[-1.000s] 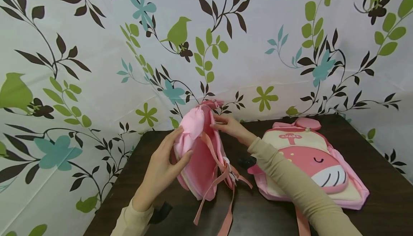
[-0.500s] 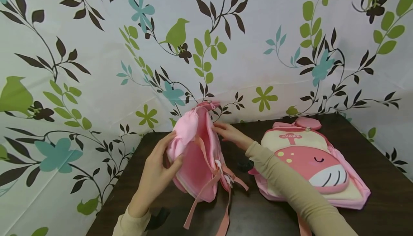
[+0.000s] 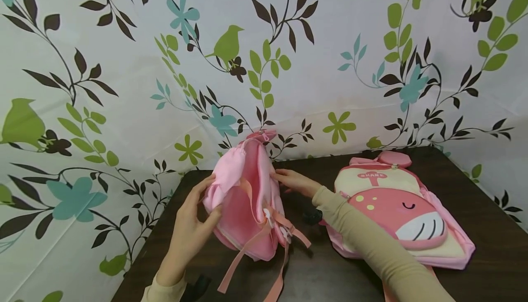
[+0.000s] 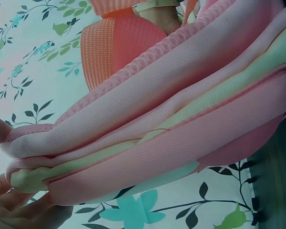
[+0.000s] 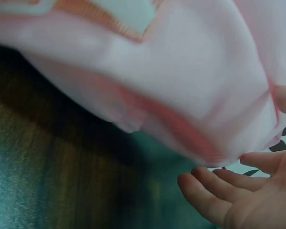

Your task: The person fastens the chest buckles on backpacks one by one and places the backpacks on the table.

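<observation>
A pink child's backpack (image 3: 243, 228) stands on its base on the dark table, its main compartment gaping toward me. My left hand (image 3: 191, 228) grips its left side, thumb at the front edge and fingers behind. In the left wrist view, thumb and fingers pinch the end of the layered pink and cream fabric (image 4: 133, 157). My right hand (image 3: 297, 180) touches the backpack's right side with nearly straight fingers. The right wrist view shows that hand's fingertips (image 5: 195, 179) right at the pink fabric (image 5: 195, 71). Peach straps (image 3: 237, 265) with white buckles hang in front.
A second pink and cream backpack (image 3: 396, 180) with a whale on its front lies flat on the table at right, partly behind my right sleeve (image 3: 371, 233). A curtain (image 3: 288, 77) with birds and leaves hangs behind the table (image 3: 330, 283).
The upright backpack has shifted left and turned slightly, showing more of its right side. Both hands have moved with it, and its straps now hang farther left.
</observation>
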A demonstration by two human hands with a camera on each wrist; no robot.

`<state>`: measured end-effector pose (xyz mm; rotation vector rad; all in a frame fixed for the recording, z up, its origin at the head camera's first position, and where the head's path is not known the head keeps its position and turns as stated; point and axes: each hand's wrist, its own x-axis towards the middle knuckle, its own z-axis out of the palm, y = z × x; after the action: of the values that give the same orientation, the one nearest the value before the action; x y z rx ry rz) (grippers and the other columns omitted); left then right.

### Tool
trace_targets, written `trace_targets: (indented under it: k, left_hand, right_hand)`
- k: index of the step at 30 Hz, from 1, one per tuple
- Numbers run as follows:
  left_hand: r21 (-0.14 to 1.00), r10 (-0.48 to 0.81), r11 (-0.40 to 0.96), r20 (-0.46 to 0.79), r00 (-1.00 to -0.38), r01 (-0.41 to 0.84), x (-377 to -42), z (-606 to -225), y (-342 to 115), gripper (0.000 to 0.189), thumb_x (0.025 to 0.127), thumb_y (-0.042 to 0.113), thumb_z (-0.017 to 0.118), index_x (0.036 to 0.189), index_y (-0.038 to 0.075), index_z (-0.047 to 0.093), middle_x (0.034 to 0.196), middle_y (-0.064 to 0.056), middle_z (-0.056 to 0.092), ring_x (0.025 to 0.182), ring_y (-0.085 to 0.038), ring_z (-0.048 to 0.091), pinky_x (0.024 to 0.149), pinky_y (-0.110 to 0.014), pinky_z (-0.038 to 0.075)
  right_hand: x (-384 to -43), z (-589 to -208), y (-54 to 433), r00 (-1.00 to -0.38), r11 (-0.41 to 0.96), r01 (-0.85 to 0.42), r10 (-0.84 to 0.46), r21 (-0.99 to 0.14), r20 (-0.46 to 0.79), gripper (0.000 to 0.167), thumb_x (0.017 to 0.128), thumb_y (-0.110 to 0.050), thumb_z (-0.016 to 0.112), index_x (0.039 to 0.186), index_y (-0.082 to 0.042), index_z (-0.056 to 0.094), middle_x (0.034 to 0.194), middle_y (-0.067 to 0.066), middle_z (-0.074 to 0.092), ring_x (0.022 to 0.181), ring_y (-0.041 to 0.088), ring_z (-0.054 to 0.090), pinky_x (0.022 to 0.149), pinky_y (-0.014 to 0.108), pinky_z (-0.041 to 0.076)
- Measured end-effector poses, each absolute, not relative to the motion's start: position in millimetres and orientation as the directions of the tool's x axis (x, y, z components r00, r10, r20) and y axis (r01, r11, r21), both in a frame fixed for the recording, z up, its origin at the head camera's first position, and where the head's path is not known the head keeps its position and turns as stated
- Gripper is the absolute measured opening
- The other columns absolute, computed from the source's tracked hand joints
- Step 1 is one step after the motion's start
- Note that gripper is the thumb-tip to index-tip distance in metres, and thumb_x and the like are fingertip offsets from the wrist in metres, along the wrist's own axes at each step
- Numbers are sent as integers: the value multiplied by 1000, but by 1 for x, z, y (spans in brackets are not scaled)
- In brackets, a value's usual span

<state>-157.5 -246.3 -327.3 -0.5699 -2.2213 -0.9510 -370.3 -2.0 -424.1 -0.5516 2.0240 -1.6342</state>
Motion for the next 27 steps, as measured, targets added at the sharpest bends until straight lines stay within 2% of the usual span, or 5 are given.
trace_targets:
  k: [5, 9, 18, 22, 27]
  left_hand:
    - [511, 110, 640, 679, -726, 574, -154, -331, -252, 66, 83, -5, 73, 144, 9, 51, 143, -4, 55, 116, -12, 57, 94, -14, 46]
    - [528, 92, 625, 682, -725, 575, -152, -334, -256, 66, 82, -8, 70, 143, 8, 52, 143, -5, 56, 114, -13, 59, 92, -14, 47]
    - [552, 78, 602, 678, -731, 577, -149, -338, -262, 65, 82, -11, 66, 142, 8, 52, 146, -4, 54, 121, -10, 56, 94, -16, 46]
    - [562, 78, 596, 671, -738, 574, -150, -339, -264, 65, 83, -10, 66, 143, 9, 51, 146, -3, 53, 123, -12, 56, 95, -18, 47]
    - [567, 71, 589, 673, -736, 576, -151, -340, -267, 64, 84, -11, 66, 143, 8, 51, 145, -5, 54, 123, -9, 55, 95, -18, 47]
  right_hand:
    - [-369, -431, -7, -791, 202, 33, -593, -979, -149, 68, 105, -43, 49, 156, -2, 30, 149, 20, 43, 130, 41, 49, 105, 58, 42]
    - [-367, -434, -10, -786, 189, 67, -595, -980, -168, 73, 104, -44, 51, 157, -1, 25, 151, 22, 40, 132, 43, 46, 105, 58, 41]
    - [-366, -438, -13, -770, 172, 96, -611, -981, -182, 83, 102, -49, 53, 157, 3, 18, 153, 25, 35, 133, 46, 45, 105, 59, 41]
    - [-366, -439, -13, -767, 144, 122, -615, -982, -186, 78, 103, -47, 51, 155, 4, 23, 146, 25, 43, 128, 44, 50, 104, 58, 43]
    - [-368, -439, -12, -756, 88, 189, -623, -978, -202, 68, 103, -43, 54, 148, 4, 37, 130, 21, 56, 116, 36, 59, 102, 54, 46]
